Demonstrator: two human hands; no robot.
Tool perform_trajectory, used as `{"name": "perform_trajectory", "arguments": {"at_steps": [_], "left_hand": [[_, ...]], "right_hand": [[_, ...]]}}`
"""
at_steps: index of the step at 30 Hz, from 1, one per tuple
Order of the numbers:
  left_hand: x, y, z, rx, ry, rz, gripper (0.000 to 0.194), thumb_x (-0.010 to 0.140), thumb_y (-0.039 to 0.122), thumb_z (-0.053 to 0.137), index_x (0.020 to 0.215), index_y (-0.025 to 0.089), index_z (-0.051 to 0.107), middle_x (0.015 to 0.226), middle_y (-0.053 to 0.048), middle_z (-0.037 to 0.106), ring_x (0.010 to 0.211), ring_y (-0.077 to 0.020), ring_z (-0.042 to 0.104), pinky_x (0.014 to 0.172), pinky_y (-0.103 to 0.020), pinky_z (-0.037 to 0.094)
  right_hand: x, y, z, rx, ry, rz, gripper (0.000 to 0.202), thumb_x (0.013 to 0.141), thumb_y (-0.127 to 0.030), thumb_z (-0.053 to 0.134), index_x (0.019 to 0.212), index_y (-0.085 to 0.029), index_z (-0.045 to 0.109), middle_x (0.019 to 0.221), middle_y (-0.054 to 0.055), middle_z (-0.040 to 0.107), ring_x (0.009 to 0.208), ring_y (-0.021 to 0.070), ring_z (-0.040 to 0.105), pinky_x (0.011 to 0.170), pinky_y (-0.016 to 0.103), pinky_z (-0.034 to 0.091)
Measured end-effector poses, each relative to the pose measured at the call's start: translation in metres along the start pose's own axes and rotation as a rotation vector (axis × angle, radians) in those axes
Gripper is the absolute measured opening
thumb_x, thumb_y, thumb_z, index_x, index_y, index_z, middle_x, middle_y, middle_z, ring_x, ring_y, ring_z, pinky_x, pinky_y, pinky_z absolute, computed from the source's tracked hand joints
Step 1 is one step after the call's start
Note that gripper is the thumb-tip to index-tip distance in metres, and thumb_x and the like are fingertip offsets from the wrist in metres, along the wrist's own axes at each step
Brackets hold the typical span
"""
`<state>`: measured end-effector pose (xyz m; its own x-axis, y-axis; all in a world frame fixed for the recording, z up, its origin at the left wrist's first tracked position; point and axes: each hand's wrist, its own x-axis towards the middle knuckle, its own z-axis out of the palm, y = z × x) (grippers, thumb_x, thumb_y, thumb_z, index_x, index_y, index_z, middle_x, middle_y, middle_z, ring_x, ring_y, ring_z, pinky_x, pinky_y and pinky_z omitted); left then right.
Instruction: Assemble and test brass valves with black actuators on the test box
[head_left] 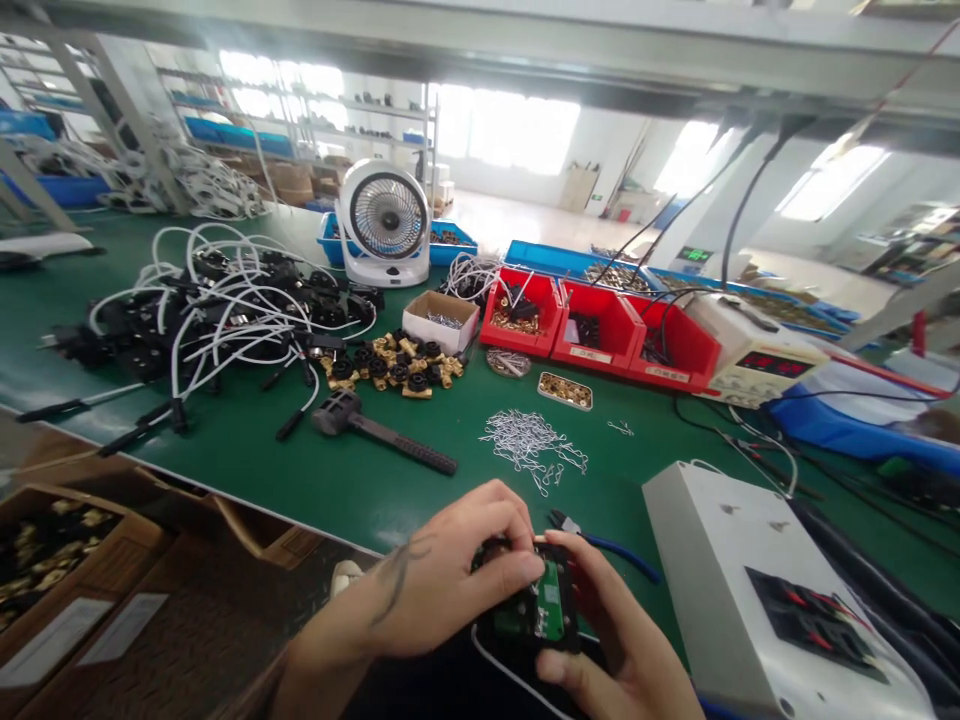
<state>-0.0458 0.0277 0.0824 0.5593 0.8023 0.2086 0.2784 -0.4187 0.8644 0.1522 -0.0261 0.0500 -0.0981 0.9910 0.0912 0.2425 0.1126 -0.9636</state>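
Note:
Close to me, a black plastic housing [517, 635] with a green circuit board [551, 600] inside is held over the table's front edge, and a white cable [510, 672] runs from it. My right hand [619, 640] is closed around the housing's right side, with fingers behind and thumb at the bottom edge. Over the housing's upper left, my left hand [457, 570] has its thumb and fingers pressed together beside the board; whatever lies between those fingertips is hidden. Just beyond the hands lie blue-handled pliers [619, 555].
A pile of silver wire clips [529, 445], a black mallet [382, 430] and brass fittings [405, 362] lie ahead. Red bins [600, 345] and a fan [386, 225] stand behind. White-cabled black parts [217, 310] spread leftward; a grey metal box [765, 600] sits at right.

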Motion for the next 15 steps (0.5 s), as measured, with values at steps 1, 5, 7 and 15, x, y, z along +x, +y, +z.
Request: {"name": "perform_trajectory", "arguments": {"at_steps": [1,5,7,15], "left_hand": [[0.007,-0.006,0.001,0.099,0.020,-0.018,0.018,0.100,0.030,0.049,0.086,0.022,0.057,0.092,0.004,0.062,0.084,-0.0093,0.062,0.077,-0.018,0.050],[0.041,-0.044,-0.016,0.413,0.227,-0.176,0.023,0.101,0.035,0.045,0.095,0.018,0.059,0.093,-0.001,0.064,0.088,-0.0146,0.063,0.083,-0.026,0.051],[0.054,-0.067,-0.042,0.582,0.383,-0.296,0.019,0.100,0.028,0.048,0.102,0.013,0.060,0.109,-0.009,0.062,0.105,-0.0215,0.060,0.096,-0.038,0.047],[0.050,-0.135,-0.143,0.960,0.599,-0.659,0.033,0.092,0.031,0.063,0.122,0.016,0.059,0.130,-0.010,0.058,0.117,-0.0283,0.058,0.097,-0.052,0.049]], "right_hand": [[0.005,0.003,0.003,0.061,0.025,0.047,0.060,0.070,-0.037,0.083,0.126,-0.025,0.064,0.127,0.010,0.068,0.116,0.0289,0.065,0.097,0.035,0.055],[0.025,0.020,0.015,0.215,0.133,0.201,0.057,0.073,-0.045,0.078,0.120,-0.019,0.062,0.119,0.014,0.072,0.109,0.0294,0.069,0.092,0.040,0.058],[0.031,0.028,0.016,0.174,0.186,0.239,0.062,0.072,-0.052,0.075,0.120,-0.016,0.061,0.117,0.016,0.072,0.108,0.0304,0.070,0.092,0.042,0.058],[0.023,0.042,0.013,-0.378,0.282,0.107,0.055,0.084,-0.057,0.058,0.122,-0.018,0.065,0.123,0.016,0.066,0.104,0.0315,0.067,0.090,0.051,0.055]]}}
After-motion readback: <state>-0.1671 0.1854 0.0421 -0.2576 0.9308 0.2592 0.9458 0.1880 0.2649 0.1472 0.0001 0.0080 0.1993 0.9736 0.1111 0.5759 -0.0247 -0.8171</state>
